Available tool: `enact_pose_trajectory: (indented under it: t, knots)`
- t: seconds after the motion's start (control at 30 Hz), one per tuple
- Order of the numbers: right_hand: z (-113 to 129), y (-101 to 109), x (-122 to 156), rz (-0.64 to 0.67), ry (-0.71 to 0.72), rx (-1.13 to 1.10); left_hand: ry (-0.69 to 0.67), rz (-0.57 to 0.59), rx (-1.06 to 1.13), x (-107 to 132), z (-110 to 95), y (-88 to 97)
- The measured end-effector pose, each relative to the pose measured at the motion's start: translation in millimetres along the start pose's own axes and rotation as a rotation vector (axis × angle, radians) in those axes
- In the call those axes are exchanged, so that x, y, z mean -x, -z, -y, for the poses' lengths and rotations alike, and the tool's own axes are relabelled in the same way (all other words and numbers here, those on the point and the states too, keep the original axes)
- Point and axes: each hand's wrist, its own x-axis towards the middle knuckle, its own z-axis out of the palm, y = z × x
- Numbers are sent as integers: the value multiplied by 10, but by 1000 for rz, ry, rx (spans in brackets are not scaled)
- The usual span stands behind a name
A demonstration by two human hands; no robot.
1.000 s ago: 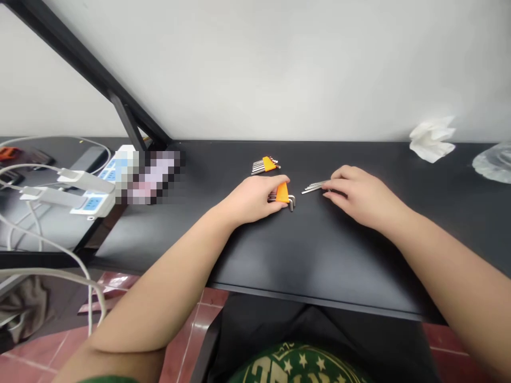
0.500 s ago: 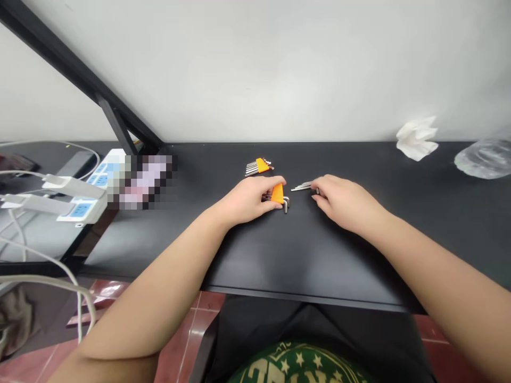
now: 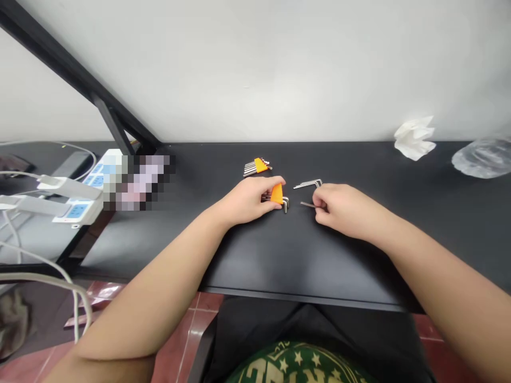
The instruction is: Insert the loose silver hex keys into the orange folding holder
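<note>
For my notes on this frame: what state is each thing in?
Left hand: gripping near orange holder
Near orange holder: partly hidden, keys inserted
Right hand: pinching single key
Single key: outside the holders
Loose keys: lying unholstered
Far orange holder: lying down, keys inserted
Tissue: crumpled
Power strip: adapters attached

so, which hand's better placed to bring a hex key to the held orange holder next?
Right, probably: the right hand pinches a hex key beside the loose keys. The left hand grips the orange holder, so seems better used steadying it.
</note>
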Motion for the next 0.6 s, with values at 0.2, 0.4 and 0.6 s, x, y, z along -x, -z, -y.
enact_pose_trajectory:
  t: [0.2,0.4,0.6]
  knots:
    - [-38,-96,-58,-135,219,-151,-58,-15,46,-13,-42,-41]
    - [-40,-83,-61,-226,290,-182,-58,-12,66,0,-38,-43]
    - [-74,-81,-54,-239,321,-175,-71,-4,89,14,-30,-33]
